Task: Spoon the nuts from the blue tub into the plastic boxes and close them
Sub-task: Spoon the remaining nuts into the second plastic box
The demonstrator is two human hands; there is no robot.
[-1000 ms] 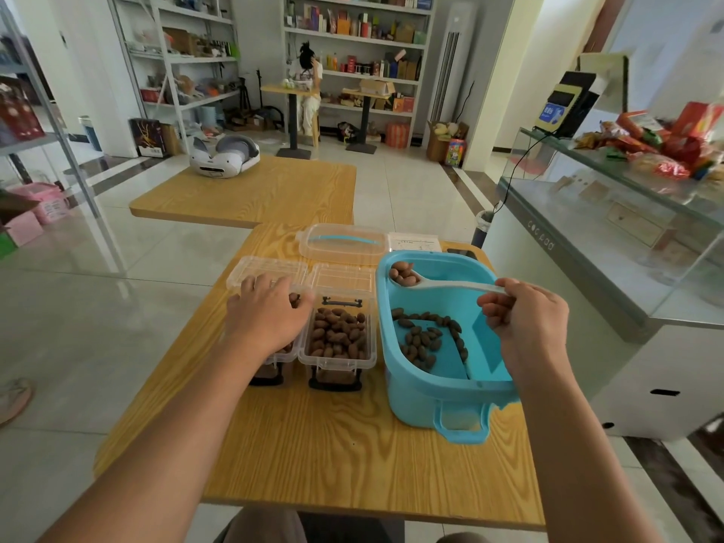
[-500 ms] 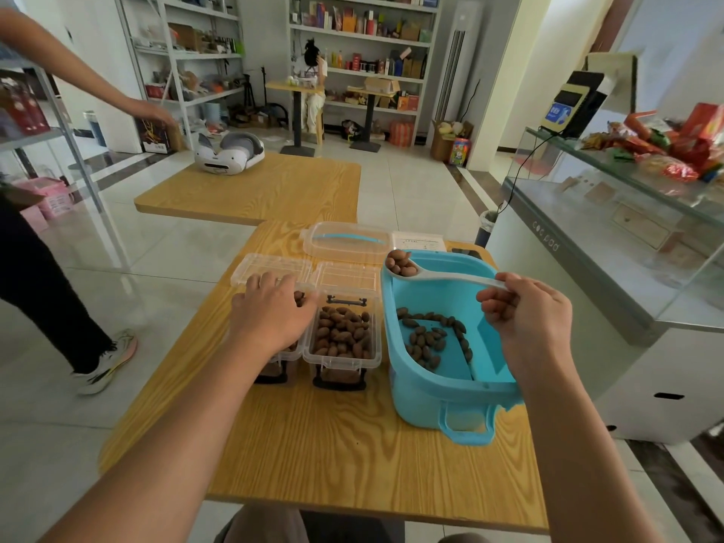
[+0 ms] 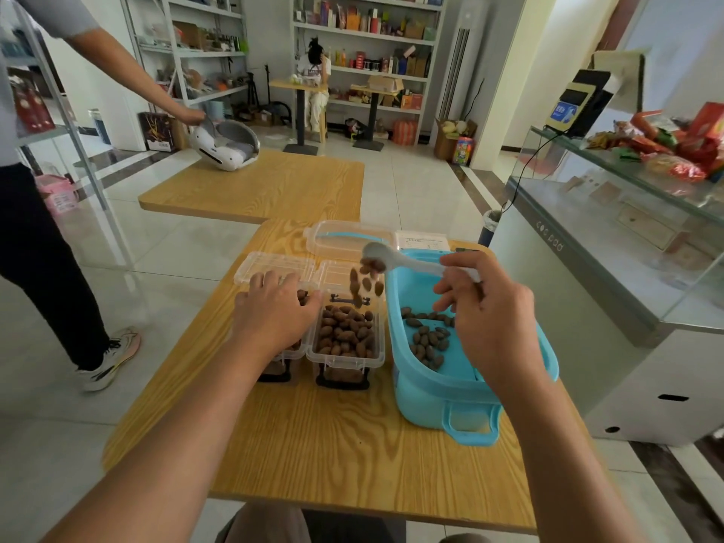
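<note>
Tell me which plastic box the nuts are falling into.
The right box, next to the blue tub; the spoon tips above it. The left hand covers the other box.

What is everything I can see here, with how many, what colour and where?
Blue tub: one, right of the boxes, some nuts inside.
Plastic boxes: two, clear, open, side by side on the table.
Falling nuts: several, brown, above the right box.
Spoon: one, pale, tipped.
Tub lid: one, clear, behind the boxes.
Table: wooden.
Headset: one, white, far table.
Bystander: left.
Left hand: rests on the left box.
Right hand: grips the spoon.
</note>
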